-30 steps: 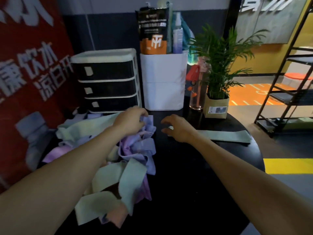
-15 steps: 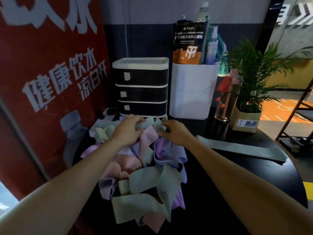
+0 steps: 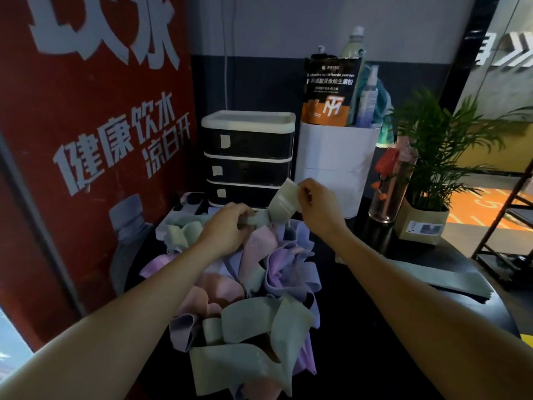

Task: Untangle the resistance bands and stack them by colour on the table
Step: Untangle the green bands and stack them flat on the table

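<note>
Green band [image 3: 284, 204] now lifted off the pile [image 3: 251, 284], pinched by right hand [image 3: 318, 210] and left hand [image 3: 227, 229].

Round black table [image 3: 375, 327], dark glossy top. On its left half sits a tangled heap of green, pink and purple fabric resistance bands [image 3: 248, 284]. To the right, apart from the heap, one flat green band [image 3: 450, 277] lies stretched out. Along the back: a black three-drawer organiser with white top [image 3: 248, 157], a white bin [image 3: 334, 166], a clear bottle [image 3: 389, 189], a potted palm in a tan box [image 3: 424, 223].
</note>
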A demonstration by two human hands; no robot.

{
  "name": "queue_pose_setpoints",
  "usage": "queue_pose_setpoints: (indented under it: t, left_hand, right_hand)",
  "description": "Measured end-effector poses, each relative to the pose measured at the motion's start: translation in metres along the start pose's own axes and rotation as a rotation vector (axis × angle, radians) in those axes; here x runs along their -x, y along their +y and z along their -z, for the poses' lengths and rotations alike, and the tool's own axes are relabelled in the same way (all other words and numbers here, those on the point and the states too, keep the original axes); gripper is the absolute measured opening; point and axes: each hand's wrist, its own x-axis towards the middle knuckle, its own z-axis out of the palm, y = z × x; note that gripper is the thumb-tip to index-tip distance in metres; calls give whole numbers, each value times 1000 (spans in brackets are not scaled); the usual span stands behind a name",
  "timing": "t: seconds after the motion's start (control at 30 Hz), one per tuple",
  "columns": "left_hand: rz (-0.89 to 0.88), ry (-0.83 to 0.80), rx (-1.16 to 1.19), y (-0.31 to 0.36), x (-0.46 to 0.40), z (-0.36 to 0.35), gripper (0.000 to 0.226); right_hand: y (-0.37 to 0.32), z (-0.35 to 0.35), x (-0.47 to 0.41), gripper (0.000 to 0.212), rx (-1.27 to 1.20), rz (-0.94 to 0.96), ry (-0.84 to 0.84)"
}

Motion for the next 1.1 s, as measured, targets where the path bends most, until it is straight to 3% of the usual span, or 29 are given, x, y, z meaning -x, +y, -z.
queue_pose_setpoints:
  t: [0.1, 0.3, 0.5, 0.73, 0.9, 1.1]
  left_hand:
    - [-18, 22, 73, 9, -4, 0, 23]
    - [-40, 166, 222, 47, -16, -6, 26]
    - [-220, 111, 391, 103, -25, -8, 48]
    - [-340, 39, 437, 145, -30, -19, 13]
    - [-296, 27, 458, 166, -35, -20, 7]
    - [-186, 55, 915, 205, -38, -4, 11]
  right_hand:
    - [-3, 21, -8, 16, -73, 13, 126]
    - [-2, 54, -4, 17, -121, 67, 114]
    - [-6, 86, 4, 17, -191, 69, 95]
    - [5, 114, 11, 18, -200, 65, 168]
    - [14, 128, 13, 15, -328, -9, 246]
    - [19, 138, 21, 37, -302, -98, 12]
